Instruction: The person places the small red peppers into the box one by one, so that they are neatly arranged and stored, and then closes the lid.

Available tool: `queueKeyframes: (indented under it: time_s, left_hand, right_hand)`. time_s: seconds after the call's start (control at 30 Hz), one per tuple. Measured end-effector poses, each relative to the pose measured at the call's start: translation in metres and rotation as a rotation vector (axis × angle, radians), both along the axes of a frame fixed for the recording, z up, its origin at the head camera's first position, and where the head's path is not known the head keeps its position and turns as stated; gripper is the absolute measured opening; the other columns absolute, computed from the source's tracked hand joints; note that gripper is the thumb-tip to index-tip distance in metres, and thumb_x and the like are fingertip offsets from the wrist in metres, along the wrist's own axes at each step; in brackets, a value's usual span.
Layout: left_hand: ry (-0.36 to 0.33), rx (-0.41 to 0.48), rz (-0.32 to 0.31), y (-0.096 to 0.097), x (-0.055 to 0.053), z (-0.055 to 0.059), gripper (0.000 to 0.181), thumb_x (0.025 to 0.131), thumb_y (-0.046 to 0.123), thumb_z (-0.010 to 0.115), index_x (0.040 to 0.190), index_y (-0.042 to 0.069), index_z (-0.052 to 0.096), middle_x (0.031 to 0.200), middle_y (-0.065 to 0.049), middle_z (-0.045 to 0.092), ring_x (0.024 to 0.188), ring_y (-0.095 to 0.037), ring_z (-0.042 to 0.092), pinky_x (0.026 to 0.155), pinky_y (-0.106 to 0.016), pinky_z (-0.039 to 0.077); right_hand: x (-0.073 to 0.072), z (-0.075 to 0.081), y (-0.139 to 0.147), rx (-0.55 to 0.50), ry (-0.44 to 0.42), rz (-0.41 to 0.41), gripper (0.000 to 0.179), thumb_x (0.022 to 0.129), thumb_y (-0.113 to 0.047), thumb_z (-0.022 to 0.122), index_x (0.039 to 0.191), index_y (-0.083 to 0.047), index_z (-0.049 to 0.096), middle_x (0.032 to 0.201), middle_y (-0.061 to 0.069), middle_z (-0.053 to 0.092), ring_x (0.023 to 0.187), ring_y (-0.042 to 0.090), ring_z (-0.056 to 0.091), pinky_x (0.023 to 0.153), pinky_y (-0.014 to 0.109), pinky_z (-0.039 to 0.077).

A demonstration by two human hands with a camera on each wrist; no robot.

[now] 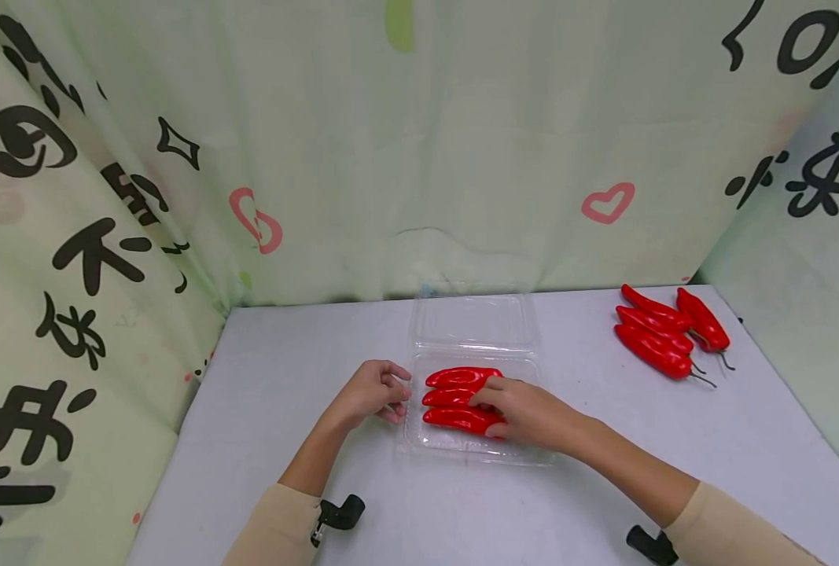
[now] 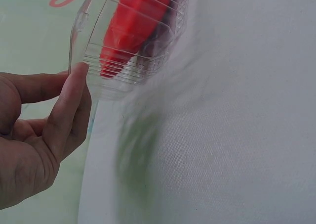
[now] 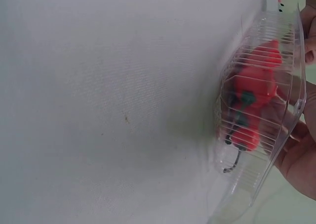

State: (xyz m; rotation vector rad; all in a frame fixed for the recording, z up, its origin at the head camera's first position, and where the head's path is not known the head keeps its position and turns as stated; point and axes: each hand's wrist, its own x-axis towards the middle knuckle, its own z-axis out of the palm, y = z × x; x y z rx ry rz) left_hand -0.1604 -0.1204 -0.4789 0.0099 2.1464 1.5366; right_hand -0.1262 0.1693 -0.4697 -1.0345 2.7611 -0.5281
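A clear plastic clamshell box (image 1: 454,452) lies with its lid (image 1: 474,322) folded back, away from me. Inside it three red peppers sit side by side: a back pepper (image 1: 454,376), a middle pepper (image 1: 443,398) and a front pepper (image 1: 454,418). At the box's left rim, my left hand (image 1: 379,393) pinches the plastic edge (image 2: 79,61) between thumb and fingers. My right hand (image 1: 532,413) reaches in from the right, thumb and fingers around the stem end of the front pepper. It covers the peppers' right ends in the head view; green stems (image 3: 247,98) show through the wall in the right wrist view.
Several more red peppers (image 1: 653,354) lie at the back right of the white table (image 1: 285,354), stems pointing toward me. A printed curtain (image 1: 419,157) rises behind the table and along both sides. Dark wrist mounts (image 1: 344,512) stick out from my sleeves.
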Motion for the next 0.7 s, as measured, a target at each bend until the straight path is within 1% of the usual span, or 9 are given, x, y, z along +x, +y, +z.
queueKeyframes:
  time_s: [0.27, 0.37, 0.53, 0.7]
  left_hand:
    - [-0.002, 0.002, 0.003, -0.001, 0.0, -0.002, 0.031, 0.095, 0.003, 0.072, 0.123, -0.004, 0.061, 0.086, -0.017, 0.068, 0.058, -0.017, 0.067, 0.057, -0.03, 0.063]
    - [-0.003, 0.004, 0.004, -0.001, -0.001, -0.003, 0.031, 0.094, 0.003, 0.072, 0.123, -0.004, 0.061, 0.087, -0.018, 0.069, 0.058, -0.017, 0.067, 0.057, -0.03, 0.062]
    - [-0.011, -0.001, 0.005, -0.001, -0.002, -0.004, 0.032, 0.094, 0.004, 0.073, 0.123, -0.003, 0.061, 0.09, -0.02, 0.068, 0.058, -0.017, 0.068, 0.057, -0.03, 0.062]
    - [-0.012, -0.003, 0.004, 0.0, -0.002, -0.005, 0.032, 0.094, 0.004, 0.073, 0.122, -0.003, 0.062, 0.091, -0.021, 0.069, 0.057, -0.017, 0.067, 0.056, -0.03, 0.062]
  right_hand:
    - [-0.001, 0.01, 0.008, -0.034, -0.036, -0.048, 0.049, 0.079, -0.021, 0.091, 0.123, -0.013, 0.072, 0.112, 0.002, 0.067, 0.102, 0.017, 0.063, 0.079, 0.026, 0.062]
    - [-0.001, 0.012, 0.014, -0.035, -0.02, -0.058, 0.049, 0.08, -0.022, 0.09, 0.125, -0.014, 0.071, 0.114, 0.002, 0.066, 0.105, 0.017, 0.062, 0.081, 0.027, 0.063]
    - [-0.001, 0.017, 0.026, -0.053, 0.038, -0.064, 0.047, 0.083, -0.023, 0.088, 0.125, -0.014, 0.07, 0.12, 0.003, 0.065, 0.112, 0.021, 0.062, 0.086, 0.032, 0.064]
    - [-0.003, 0.023, 0.042, -0.084, 0.064, -0.111, 0.054, 0.083, -0.022, 0.088, 0.131, -0.013, 0.066, 0.128, 0.004, 0.065, 0.122, 0.026, 0.061, 0.092, 0.04, 0.063]
